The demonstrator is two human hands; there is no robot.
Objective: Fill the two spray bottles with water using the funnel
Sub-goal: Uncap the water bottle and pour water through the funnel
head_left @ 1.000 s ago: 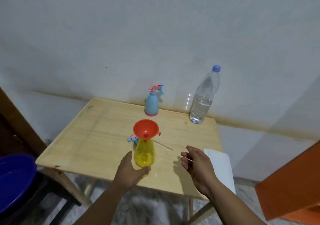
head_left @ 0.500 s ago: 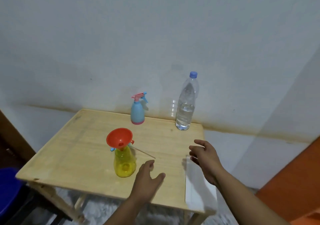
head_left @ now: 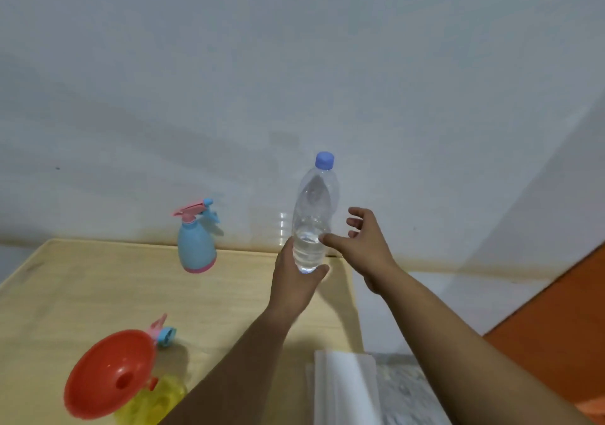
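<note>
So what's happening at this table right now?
A person is getting ready to pour water. The left hand grips the base of the clear water bottle, cap still on, while the right hand reaches in open beside it. The red funnel already sits in the yellow spray bottle, whose spray head lies on the wooden table. The blue spray bottle stands closed near the wall.

A pale wooden table (head_left: 98, 293) fills the lower left of the frame, its far edge against the wall. On it, a blue spray bottle (head_left: 196, 244) stands at centre left near that far edge, and a yellow spray bottle (head_left: 154, 401) with a red funnel (head_left: 108, 375) in its neck stands at the bottom left. A detached pink-and-blue spray head (head_left: 162, 331) lies just behind the funnel, and white folded paper (head_left: 343, 388) rests at the table's right edge, bottom centre.
</note>
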